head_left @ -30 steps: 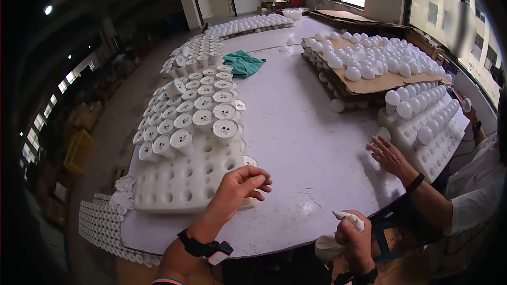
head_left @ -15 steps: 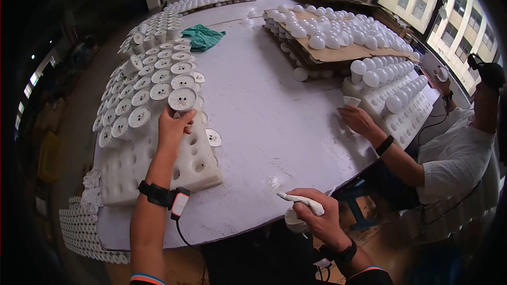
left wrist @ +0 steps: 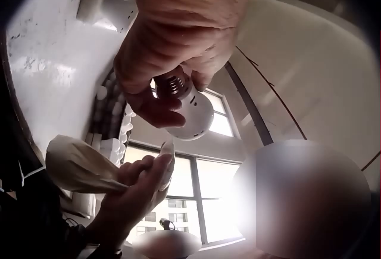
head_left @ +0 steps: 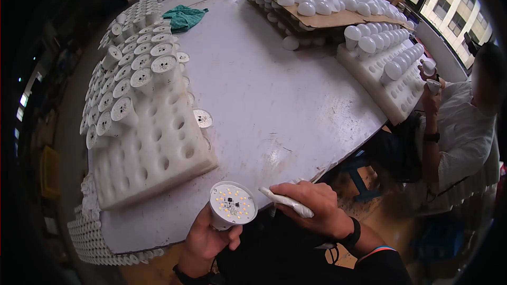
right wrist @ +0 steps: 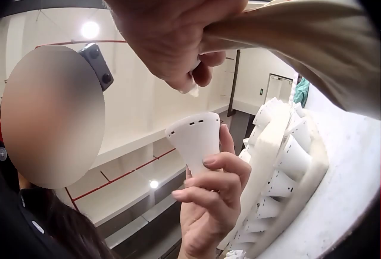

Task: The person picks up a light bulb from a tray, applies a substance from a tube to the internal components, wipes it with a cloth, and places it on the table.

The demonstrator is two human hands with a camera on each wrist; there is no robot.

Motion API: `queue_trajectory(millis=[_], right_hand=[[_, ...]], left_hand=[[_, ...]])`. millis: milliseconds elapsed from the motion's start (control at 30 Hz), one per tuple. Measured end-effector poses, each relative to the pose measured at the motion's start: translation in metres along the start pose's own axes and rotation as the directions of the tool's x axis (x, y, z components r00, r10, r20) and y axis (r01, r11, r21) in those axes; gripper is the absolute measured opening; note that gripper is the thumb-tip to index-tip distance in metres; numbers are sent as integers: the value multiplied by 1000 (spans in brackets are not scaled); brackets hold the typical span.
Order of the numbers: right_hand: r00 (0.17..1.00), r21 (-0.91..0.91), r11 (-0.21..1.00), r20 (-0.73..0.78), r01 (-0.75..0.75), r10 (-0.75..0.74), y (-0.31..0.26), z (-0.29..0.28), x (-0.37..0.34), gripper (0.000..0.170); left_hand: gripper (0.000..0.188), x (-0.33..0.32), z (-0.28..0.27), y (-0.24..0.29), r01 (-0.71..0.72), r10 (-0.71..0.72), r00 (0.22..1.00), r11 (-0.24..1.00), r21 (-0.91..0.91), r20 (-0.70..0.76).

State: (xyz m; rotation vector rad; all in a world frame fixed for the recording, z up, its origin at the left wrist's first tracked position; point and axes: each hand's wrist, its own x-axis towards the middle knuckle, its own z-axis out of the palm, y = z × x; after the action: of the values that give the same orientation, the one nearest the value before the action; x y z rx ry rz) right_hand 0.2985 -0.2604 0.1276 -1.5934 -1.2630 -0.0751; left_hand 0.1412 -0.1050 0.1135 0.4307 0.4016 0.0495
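In the head view my left hand (head_left: 208,237) holds a white bulb base (head_left: 232,205) upright near the table's front edge, its round LED board facing up. The left wrist view shows the fingers curled round the base's narrow threaded end (left wrist: 174,85). Just right of it, my right hand (head_left: 317,207) grips a white cloth-like bag (head_left: 288,201), its thin tip pointing toward the LED board without touching it. The bag's wide end hangs from the fist in the right wrist view (right wrist: 297,39).
A white foam tray (head_left: 153,166) with rows of bulb bases stands at the left. A green cloth (head_left: 184,18) lies farther back. On the right are a foam tray (head_left: 364,74) with domed bulbs, stacked bulbs on cardboard (head_left: 327,20), and a seated person (head_left: 457,126) holding parts.
My left hand has lifted a base out of the left tray and brought it toward me, beside the bag's tip. The person at right has raised a base off the table.
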Motion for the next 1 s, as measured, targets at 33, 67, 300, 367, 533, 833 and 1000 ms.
queue_trajectory(millis=[33, 67, 300, 367, 533, 833, 1000], right_hand=[[999, -18, 999, 8, 39, -38, 0, 1, 0, 37], [997, -36, 996, 16, 78, -77, 0, 2, 0, 39], [979, -137, 980, 161, 146, -123, -3, 0, -1, 40], [973, -159, 973, 188, 167, -136, -4, -1, 0, 41], [970, -119, 978, 198, 170, -144, -4, -1, 0, 41], [968, -126, 978, 208, 168, -140, -5, -3, 1, 41], [966, -166, 973, 230, 160, -119, -5, -5, -2, 39]], left_hand=[[51, -4, 2, -2, 43, -44, 999, 999, 19, 26], [51, -5, -2, -3, 46, -46, 999, 999, 16, 17], [46, -7, -7, -9, 134, -137, 990, 988, 72, 45], [46, -7, -7, -10, 124, -126, 992, 990, 66, 30], [45, -6, -6, -10, 141, -138, 990, 982, 122, -32], [46, -3, -1, -8, 145, -137, 989, 962, 234, -49], [47, -5, -4, -8, 106, -93, 994, 960, 258, -64]])
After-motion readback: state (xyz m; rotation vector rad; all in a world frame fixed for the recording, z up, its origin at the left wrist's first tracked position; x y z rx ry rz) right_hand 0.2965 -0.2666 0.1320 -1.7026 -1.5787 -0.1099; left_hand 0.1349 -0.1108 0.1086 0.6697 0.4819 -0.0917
